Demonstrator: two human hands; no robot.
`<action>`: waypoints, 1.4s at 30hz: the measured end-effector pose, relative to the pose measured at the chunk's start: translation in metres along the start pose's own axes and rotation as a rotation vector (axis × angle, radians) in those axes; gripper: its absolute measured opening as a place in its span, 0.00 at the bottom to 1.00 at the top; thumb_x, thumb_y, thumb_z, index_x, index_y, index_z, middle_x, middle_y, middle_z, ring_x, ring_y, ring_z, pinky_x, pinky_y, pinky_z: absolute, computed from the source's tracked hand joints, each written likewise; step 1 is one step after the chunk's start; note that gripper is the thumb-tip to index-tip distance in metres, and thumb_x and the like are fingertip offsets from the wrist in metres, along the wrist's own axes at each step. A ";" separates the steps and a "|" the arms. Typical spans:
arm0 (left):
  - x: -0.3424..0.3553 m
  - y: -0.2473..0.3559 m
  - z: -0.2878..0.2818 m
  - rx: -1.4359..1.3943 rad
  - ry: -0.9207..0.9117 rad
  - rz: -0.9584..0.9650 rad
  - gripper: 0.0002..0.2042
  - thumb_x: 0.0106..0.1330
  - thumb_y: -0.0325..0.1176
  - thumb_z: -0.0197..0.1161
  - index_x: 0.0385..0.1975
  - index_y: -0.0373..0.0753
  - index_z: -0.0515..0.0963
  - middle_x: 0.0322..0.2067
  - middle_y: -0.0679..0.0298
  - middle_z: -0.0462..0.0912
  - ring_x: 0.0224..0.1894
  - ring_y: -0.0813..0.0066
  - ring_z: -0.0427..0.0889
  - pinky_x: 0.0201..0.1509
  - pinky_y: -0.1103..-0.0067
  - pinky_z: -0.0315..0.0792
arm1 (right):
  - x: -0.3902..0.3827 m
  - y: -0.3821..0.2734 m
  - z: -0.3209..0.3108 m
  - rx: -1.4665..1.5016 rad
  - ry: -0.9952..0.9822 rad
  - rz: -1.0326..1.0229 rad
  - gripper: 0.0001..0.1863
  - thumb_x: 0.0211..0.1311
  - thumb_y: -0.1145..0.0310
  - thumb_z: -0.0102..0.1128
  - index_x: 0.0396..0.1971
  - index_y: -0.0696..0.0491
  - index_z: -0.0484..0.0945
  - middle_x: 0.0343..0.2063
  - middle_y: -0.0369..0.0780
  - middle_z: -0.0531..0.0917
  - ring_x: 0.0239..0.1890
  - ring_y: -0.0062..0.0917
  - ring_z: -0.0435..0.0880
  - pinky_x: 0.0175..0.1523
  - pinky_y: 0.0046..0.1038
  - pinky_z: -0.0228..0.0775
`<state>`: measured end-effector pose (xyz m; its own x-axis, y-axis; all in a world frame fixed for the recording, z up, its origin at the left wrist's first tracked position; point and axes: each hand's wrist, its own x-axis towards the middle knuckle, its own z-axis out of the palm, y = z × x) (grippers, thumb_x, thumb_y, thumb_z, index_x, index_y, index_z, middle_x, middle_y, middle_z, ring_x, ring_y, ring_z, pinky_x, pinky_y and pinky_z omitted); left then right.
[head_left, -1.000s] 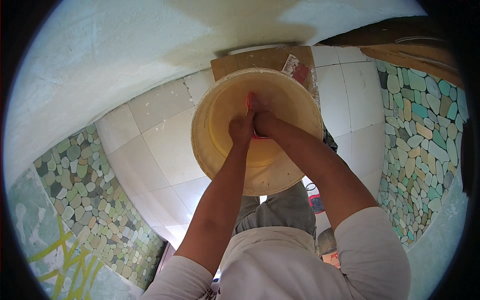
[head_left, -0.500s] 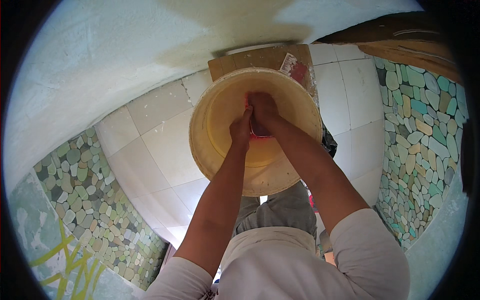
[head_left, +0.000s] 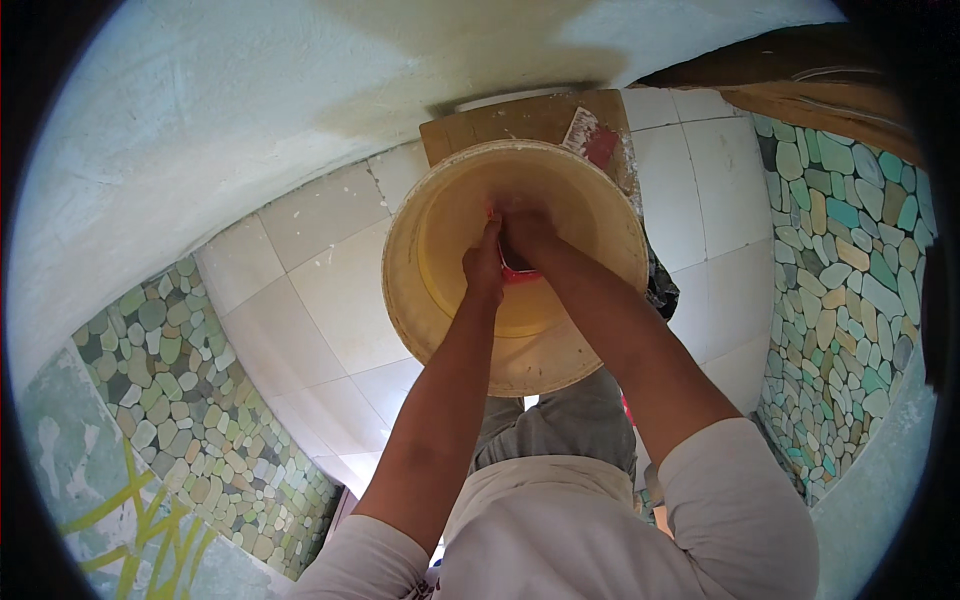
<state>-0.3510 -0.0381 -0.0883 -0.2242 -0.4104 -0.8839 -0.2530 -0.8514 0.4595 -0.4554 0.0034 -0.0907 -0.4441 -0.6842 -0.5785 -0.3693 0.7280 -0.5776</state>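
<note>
A wide, cream-yellow bucket (head_left: 402,310) stands in front of me, and both my arms reach down into it. Inside is a small red-edged container (head_left: 520,276), mostly covered by my hands. My left hand (head_left: 482,265) is closed on its left edge, the thumb pointing up along the side. My right hand (head_left: 528,232) is down in or against the container. Its fingers are blurred and hidden, so anything they hold does not show.
Behind the bucket lies a wooden board (head_left: 455,140) bearing a red-and-white, paint-smeared tool (head_left: 598,146). Black plastic (head_left: 660,288) pokes out at the bucket's right. Pale tiles (head_left: 340,290) surround it, with pebble strips (head_left: 840,300) at both sides and a plastered wall (head_left: 220,120) beyond.
Both hands and the red-edged container sit slightly lower in the picture, and less of the container shows. The whole view has shifted a little.
</note>
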 end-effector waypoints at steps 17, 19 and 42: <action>-0.001 -0.006 -0.011 0.008 0.105 -0.033 0.37 0.55 0.53 0.70 0.52 0.23 0.73 0.47 0.56 0.79 0.45 0.69 0.79 0.48 0.74 0.73 | -0.005 -0.010 0.004 -0.184 -0.283 -0.066 0.20 0.66 0.60 0.44 0.49 0.53 0.79 0.48 0.51 0.81 0.49 0.43 0.82 0.55 0.40 0.71; 0.003 -0.010 -0.009 -0.112 0.074 -0.091 0.37 0.56 0.54 0.69 0.52 0.23 0.73 0.47 0.55 0.79 0.45 0.68 0.79 0.48 0.74 0.73 | 0.003 -0.009 0.006 -0.263 -0.568 -0.024 0.24 0.65 0.56 0.45 0.56 0.52 0.75 0.56 0.47 0.77 0.56 0.41 0.78 0.62 0.39 0.65; 0.000 -0.004 -0.004 0.114 0.184 0.005 0.33 0.54 0.57 0.68 0.42 0.26 0.78 0.37 0.60 0.79 0.37 0.72 0.78 0.40 0.73 0.73 | 0.010 -0.010 0.013 -0.269 -0.417 0.046 0.20 0.66 0.59 0.44 0.53 0.48 0.79 0.53 0.45 0.80 0.55 0.39 0.79 0.61 0.37 0.67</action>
<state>-0.3461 -0.0361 -0.0903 -0.0527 -0.4759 -0.8779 -0.3591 -0.8113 0.4613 -0.4460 -0.0110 -0.0981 -0.1209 -0.5699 -0.8128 -0.5790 0.7055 -0.4086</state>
